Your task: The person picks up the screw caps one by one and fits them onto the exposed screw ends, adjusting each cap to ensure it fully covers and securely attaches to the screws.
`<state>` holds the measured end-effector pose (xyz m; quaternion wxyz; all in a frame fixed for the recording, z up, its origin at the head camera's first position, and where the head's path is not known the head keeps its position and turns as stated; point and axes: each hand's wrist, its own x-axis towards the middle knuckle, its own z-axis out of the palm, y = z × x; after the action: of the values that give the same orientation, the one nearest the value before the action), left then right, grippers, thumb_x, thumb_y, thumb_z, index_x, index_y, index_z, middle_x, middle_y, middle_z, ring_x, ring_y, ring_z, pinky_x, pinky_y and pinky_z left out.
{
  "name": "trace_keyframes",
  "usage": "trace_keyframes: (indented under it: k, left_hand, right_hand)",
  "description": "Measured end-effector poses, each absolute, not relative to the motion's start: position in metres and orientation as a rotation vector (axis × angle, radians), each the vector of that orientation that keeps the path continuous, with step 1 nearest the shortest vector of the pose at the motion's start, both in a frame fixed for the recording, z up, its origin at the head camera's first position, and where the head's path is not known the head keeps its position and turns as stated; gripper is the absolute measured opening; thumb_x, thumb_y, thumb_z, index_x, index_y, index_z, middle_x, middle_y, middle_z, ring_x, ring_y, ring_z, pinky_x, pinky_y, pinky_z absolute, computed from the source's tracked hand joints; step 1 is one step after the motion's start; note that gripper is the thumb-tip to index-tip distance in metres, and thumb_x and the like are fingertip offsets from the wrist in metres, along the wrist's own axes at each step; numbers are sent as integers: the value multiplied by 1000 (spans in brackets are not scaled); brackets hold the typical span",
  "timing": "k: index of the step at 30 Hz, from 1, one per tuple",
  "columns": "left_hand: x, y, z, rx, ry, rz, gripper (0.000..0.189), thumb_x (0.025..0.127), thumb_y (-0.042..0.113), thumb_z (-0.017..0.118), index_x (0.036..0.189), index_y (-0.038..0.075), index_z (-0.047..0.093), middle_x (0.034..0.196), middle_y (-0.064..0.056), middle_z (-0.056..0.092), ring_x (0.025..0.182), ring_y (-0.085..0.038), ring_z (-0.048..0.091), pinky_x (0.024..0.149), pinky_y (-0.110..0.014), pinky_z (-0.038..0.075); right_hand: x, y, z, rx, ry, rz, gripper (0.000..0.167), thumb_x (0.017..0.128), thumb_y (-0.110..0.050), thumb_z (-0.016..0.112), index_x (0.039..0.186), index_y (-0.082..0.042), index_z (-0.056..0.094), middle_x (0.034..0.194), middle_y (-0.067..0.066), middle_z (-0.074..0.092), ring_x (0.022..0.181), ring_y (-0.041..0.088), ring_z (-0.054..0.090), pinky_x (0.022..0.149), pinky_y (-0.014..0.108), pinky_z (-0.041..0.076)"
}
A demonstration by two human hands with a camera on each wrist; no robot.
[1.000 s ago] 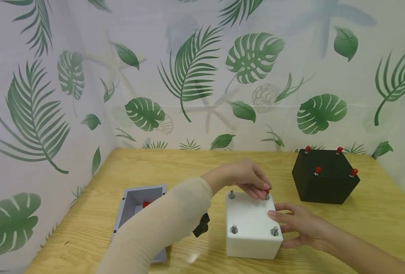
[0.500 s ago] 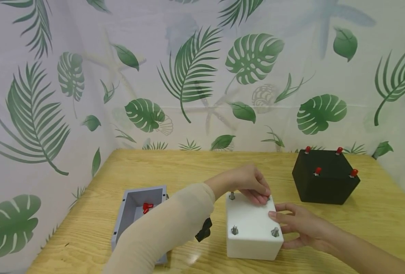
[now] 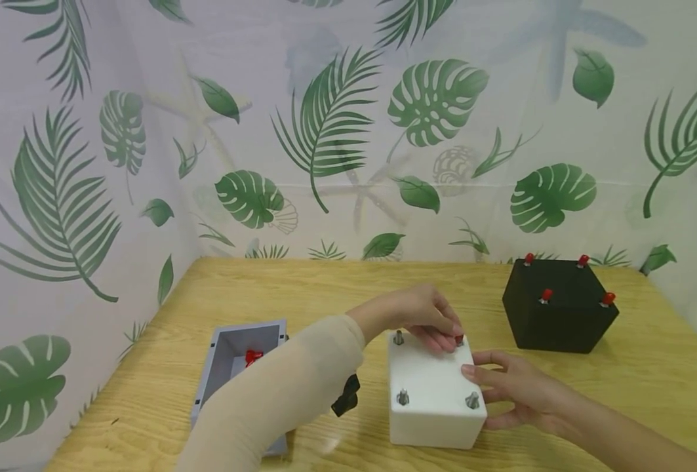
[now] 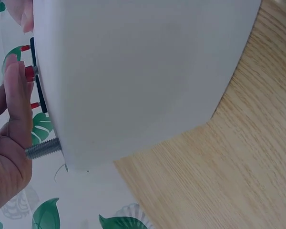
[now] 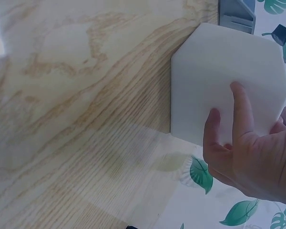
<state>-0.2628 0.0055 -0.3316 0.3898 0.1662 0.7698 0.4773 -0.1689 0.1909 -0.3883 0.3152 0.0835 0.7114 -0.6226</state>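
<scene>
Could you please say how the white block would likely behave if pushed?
The white block looks stiff, with no visible dent where the right hand touches it. Its squat, flat-sided shape suggests sliding before tipping. Smooth faces may be slippery.

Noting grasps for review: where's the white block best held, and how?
I'd probably grip the white block by its flat, upright right wall, from the right, as the right hand does; studs rise on top and the left hand occupies the far right corner.

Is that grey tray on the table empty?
Not empty: red pieces lie inside the grey tray, though a sleeve hides part of it.
</scene>
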Motion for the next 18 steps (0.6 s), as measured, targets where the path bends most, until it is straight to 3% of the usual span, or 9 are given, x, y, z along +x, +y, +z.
trace_keyframes:
  k: [18]
  left_hand:
    - [-266, -15, -325, 347, 1922, 1256, 24, 93, 7, 60, 113, -5, 62, 81, -13, 70, 63, -12, 66, 62, -24, 58]
  right_hand:
    - [-168, 190, -388, 231, 1897, -1617, 72, 93, -38, 58, 139, 4, 21, 115, 15, 59, 98, 22, 62, 75, 48, 58]
